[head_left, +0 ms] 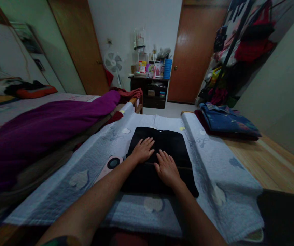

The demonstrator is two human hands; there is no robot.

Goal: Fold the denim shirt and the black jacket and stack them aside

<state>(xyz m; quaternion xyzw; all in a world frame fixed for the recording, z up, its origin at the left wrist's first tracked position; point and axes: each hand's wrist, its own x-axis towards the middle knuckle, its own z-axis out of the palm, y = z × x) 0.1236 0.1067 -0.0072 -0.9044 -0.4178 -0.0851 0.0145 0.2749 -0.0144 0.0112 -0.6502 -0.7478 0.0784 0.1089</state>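
A folded black garment (172,143) lies flat in front of me, with a small shiny button at its far edge. It looks like folded trousers, though I cannot be sure. My left hand (143,150) rests flat on its left half, fingers stretched out. Close by, my right hand (167,168) lies palm down on the middle of it, fingers also extended. Neither hand grips the cloth. Beneath the garment spreads a pale blue-grey patterned cloth (153,205). Beside my left forearm lies a pink phone (114,163) with a round dark camera ring, partly hidden by the arm.
Folded blue clothing (226,118) sits on a wooden surface (254,153) at the right. A purple blanket (49,126) covers the left side. Behind stand a white fan (114,63) and a dark cabinet (148,92). Clothes (254,51) hang at the upper right.
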